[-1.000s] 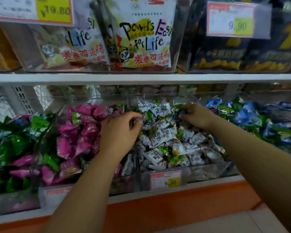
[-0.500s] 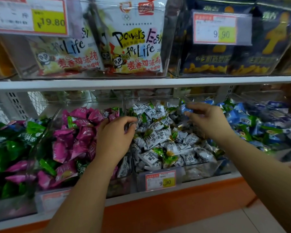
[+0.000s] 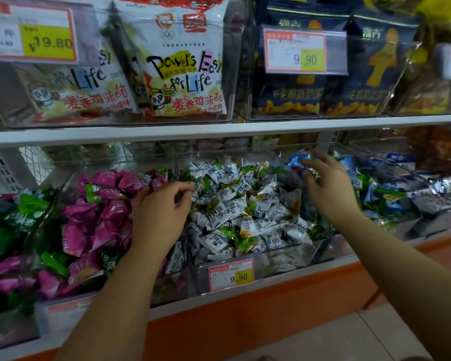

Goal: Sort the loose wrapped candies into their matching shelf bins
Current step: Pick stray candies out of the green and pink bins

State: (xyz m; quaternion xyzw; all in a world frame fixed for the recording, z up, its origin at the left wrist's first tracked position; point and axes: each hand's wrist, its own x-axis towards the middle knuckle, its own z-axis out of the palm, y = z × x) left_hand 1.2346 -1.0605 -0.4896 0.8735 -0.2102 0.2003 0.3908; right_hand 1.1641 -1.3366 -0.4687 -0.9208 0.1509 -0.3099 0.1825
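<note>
Lower shelf, as we find it: white paper-wrapped candies (image 3: 235, 204) fill the clear plastic middle bin (image 3: 284, 259), pink foil-wrapped candies (image 3: 97, 220) lie left, and blue foil-wrapped candies (image 3: 375, 188) right. Our left hand (image 3: 162, 212) is curled at the pink-white divider; we cannot tell whether it holds anything. Our right hand (image 3: 328, 188) is slack above the blue.

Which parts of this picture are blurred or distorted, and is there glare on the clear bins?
Head view: the right hand is motion-blurred, the left hand sharper; the far right edge smears; the white shelf edge slants rather than bows; pale glare lies on the clear bin front; the 9.90 price tag is readable.
</note>
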